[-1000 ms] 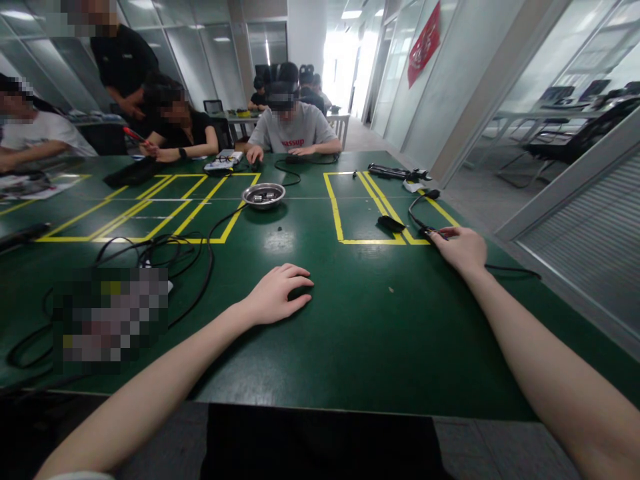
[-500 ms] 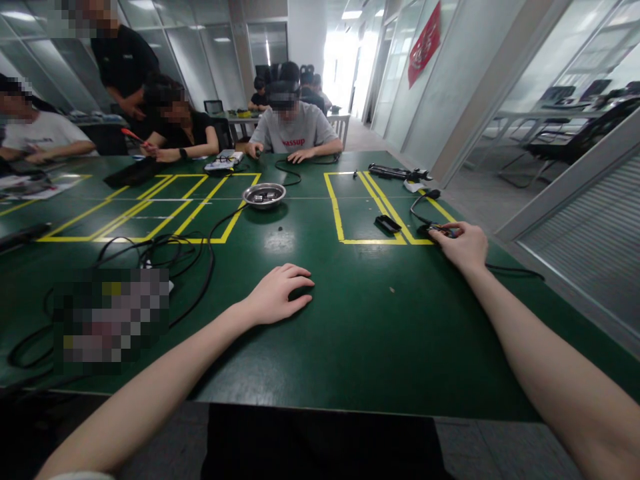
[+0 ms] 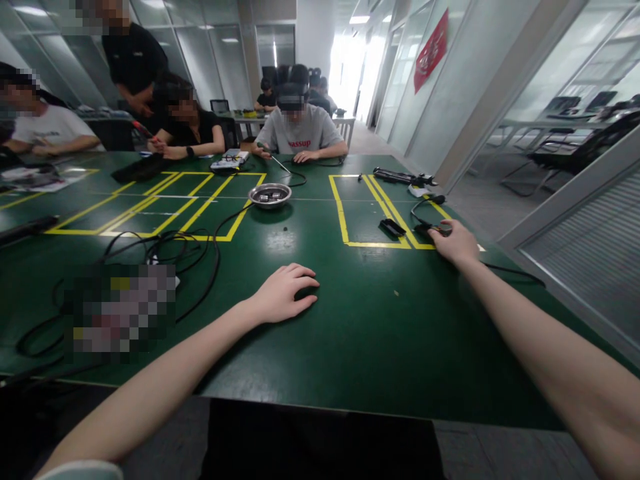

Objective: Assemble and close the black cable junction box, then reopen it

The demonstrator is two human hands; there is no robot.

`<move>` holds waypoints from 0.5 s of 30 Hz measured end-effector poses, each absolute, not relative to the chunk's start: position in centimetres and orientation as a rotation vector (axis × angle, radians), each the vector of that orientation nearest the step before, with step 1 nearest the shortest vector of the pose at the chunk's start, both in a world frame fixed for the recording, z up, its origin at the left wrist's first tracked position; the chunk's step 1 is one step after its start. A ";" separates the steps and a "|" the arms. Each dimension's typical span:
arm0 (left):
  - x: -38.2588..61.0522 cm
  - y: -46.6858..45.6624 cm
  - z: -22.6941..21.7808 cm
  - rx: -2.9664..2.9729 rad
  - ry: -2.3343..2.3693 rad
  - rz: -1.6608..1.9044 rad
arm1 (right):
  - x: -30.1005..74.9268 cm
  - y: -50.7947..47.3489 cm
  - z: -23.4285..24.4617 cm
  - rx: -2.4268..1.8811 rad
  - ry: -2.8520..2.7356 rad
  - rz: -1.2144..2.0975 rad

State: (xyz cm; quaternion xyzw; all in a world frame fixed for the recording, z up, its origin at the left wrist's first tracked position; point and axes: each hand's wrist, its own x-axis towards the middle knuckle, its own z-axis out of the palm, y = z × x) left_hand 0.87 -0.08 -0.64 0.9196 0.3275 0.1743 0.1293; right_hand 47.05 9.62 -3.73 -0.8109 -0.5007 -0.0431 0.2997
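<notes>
Green tabletop (image 3: pixel 350 360) fills the foreground, where the right hand (image 3: pixel 458 243) pinches a small dark gadget (image 3: pixel 443 229) and the left hand (image 3: pixel 286 293) rests palm down, fingers loosely spread, holding nothing; just left of the pinching fingertips lies a small black case (image 3: pixel 392 229), nearer to them than to the left hand, its long axis slanting from far left to near right

Metal bowl (image 3: pixel 270 205) on green table (image 3: pixel 360 353)
</notes>
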 end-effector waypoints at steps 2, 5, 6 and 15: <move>1.0 -0.1 -0.6 2.670 0.952 0.510 | 45.7 10.5 -3.1 -2.239 -1.269 -0.061; 1.1 -0.2 -0.5 2.675 0.956 0.509 | 43.1 11.6 -2.0 -2.349 -1.218 0.011; 1.1 -0.2 -0.5 2.678 0.959 0.508 | 42.1 11.9 -1.6 -2.386 -1.214 0.039; 1.1 -0.1 -0.5 2.682 0.967 0.490 | 33.3 12.1 -0.3 -2.331 -1.475 0.123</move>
